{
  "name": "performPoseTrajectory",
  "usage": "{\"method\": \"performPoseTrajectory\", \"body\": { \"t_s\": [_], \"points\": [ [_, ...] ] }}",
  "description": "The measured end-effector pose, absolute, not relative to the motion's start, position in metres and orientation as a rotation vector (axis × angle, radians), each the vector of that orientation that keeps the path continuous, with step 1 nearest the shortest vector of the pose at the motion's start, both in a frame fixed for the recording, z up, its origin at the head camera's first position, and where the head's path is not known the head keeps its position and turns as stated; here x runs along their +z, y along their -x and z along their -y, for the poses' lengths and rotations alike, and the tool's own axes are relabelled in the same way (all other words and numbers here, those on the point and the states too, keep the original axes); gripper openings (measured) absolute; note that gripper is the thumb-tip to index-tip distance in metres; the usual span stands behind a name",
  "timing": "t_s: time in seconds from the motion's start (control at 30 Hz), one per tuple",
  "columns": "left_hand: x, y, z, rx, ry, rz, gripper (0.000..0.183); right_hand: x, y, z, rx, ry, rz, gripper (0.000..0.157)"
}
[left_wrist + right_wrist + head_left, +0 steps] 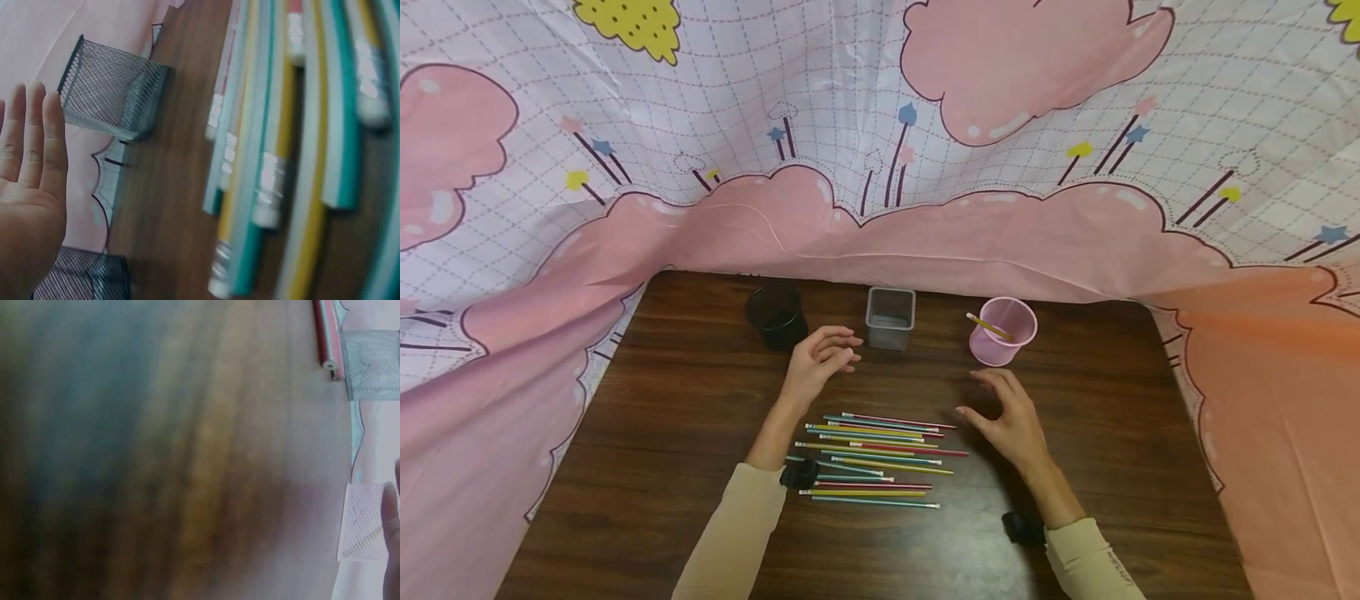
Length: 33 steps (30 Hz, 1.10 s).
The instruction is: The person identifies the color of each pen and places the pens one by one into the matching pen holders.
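Note:
My left hand [825, 358] hovers between a round black mesh cup [784, 335] and a square grey mesh cup [889, 337], its fingers loosely bent and holding nothing. In the left wrist view its fingers [52, 144] extend beside the grey cup. Just in front of a pink mesh cup [991, 352] is my right hand [1017, 421], thumb and fingers spread apart around air. One yellow pencil [987, 325] leans inside the pink cup, its eraser end over the rim. Several teal, yellow and red pencils [872, 502] lie roughly side by side on the table between my forearms.
The three cups stand in a row along the far edge of the dark wooden table [1097, 400]. Behind it and at both sides hangs a patterned pink and white curtain [880, 250]. A black wrist camera [1022, 528] sits on my right wrist.

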<state>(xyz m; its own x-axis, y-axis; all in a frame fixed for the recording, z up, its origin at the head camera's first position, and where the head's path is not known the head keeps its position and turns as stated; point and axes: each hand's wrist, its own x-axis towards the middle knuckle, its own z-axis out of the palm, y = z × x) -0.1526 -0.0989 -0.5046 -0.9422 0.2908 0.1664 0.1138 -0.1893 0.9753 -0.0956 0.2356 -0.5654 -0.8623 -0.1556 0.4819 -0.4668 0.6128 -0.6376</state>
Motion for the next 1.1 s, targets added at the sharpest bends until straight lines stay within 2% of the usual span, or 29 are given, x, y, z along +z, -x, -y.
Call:
{"method": "performPoseTrajectory", "body": {
  "t_s": [0.4,0.6,1.1],
  "points": [
    [-0.519,0.137,0.123,2.290,-0.426,-1.959,0.047,-0.572,0.089,-0.231,1.085,-0.643,2.645,0.039],
    [-0.520,0.135,0.131,2.275,-0.413,-1.998,0.045,-0.576,0.088,-0.228,1.109,-0.742,2.667,0.029],
    [-0.528,0.119,0.147,2.063,-0.422,-2.183,0.039,-0.583,0.091,-0.223,0.978,-0.869,2.687,0.022]
  ]
}}
